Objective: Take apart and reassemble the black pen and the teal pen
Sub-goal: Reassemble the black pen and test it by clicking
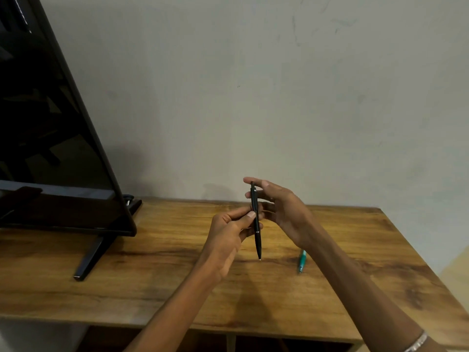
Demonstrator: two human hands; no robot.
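Observation:
The black pen [256,222] is held almost upright above the wooden table [157,270], tip down, in one piece. My left hand [228,237] pinches its middle between thumb and fingers. My right hand [281,209] holds the upper end, with the forefinger resting on the top button and the other fingers behind the barrel. The teal pen [301,261] lies flat on the table to the right, partly hidden by my right forearm.
A black flat screen [50,138] stands at the left on a slanted foot [91,257]. A pale wall rises right behind the table. The table's right edge [431,270] and front edge are near, with open shelves below.

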